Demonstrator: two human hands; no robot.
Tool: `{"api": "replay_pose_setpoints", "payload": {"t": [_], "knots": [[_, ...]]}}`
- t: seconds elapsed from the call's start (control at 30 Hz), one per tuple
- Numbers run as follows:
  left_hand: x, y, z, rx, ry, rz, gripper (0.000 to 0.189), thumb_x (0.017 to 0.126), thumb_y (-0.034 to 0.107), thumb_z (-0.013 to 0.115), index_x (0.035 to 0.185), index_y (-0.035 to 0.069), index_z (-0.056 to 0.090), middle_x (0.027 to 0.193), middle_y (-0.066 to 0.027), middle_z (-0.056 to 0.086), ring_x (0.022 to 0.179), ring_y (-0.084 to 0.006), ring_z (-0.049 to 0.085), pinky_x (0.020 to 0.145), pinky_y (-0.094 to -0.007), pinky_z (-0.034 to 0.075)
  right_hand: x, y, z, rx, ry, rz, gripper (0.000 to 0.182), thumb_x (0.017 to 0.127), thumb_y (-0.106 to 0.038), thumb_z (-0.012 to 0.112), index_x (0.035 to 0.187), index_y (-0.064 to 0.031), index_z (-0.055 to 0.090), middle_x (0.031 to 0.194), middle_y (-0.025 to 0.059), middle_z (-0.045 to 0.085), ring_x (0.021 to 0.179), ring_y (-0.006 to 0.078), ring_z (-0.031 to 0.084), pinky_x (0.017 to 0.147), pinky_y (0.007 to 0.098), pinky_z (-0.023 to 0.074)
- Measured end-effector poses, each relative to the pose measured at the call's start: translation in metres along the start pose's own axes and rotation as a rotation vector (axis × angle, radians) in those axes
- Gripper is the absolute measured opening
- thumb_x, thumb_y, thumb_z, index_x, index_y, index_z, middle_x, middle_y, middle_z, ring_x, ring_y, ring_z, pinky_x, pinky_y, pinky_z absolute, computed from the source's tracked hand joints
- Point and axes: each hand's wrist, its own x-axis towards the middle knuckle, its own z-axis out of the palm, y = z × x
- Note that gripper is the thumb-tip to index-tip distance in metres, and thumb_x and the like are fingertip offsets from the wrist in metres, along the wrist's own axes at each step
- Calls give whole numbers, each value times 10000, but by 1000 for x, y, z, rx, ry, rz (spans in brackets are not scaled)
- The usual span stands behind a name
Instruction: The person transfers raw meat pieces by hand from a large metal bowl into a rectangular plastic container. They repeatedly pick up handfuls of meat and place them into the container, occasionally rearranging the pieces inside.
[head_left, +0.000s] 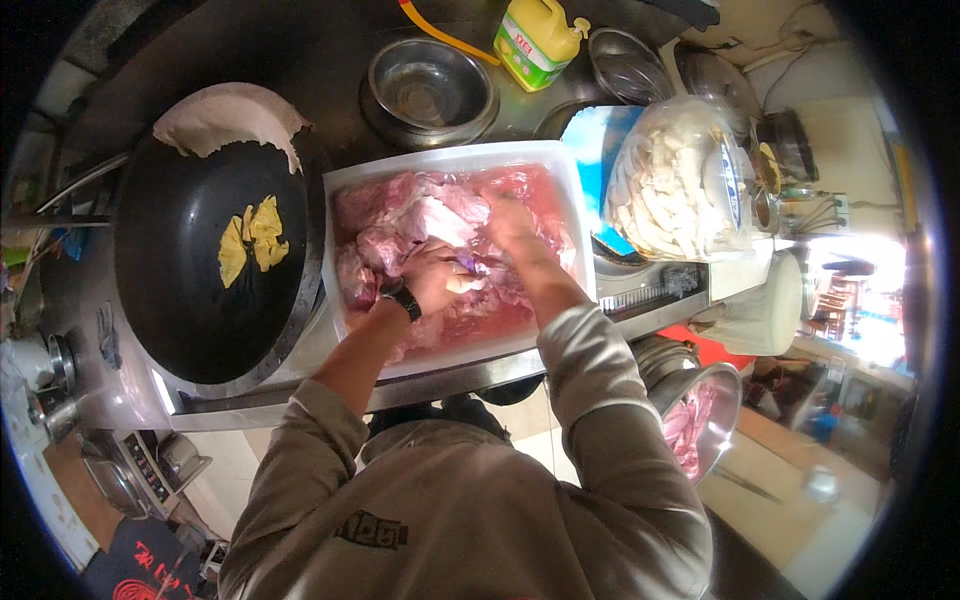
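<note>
A white plastic tub (459, 154) stands before me, holding reddish water and large chunks of raw meat (379, 247). My left hand (435, 279), with a dark watch (402, 298) at the wrist, is down among the meat at the middle of the tub. By its fingers show a small purple spot and a pale yellowish bit, too unclear to name. My right hand (511, 219) reaches into the tub farther back and to the right, against a pale pink chunk. Its fingertips are blurred and partly hidden in the water, so its grip does not show.
Left of the tub sits a big black wok (187, 247) with yellow scraps inside and a whitish cloth (232, 112) over its rim. Behind are a metal bowl (427, 90) and a yellow pump jug (536, 45). To the right stands a bag of pale strips (667, 187); lower, a meat-filled steel bowl (694, 427).
</note>
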Motion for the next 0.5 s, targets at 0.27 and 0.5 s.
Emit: {"api": "replay_pose_setpoints", "payload": {"t": [0.27,0.5], "knots": [[-58,-15,0,-1040,335,-646,287,945,173,751,1174,10,690,1163,-49,703,1016,-150,680,898,-290,556,-109,-41,-92,14,34,-223,789,750,-331,812,1421,-28,528,1298,255,637,1199,398,619,1045,434,493],[-85,76,-88,-723,574,-123,482,847,113,674,1310,11,584,1262,-159,654,1167,-337,641,988,-463,552,-194,-28,-127,395,188,-182,692,774,-204,784,1372,48,543,1188,222,694,1113,303,677,971,365,534]]}}
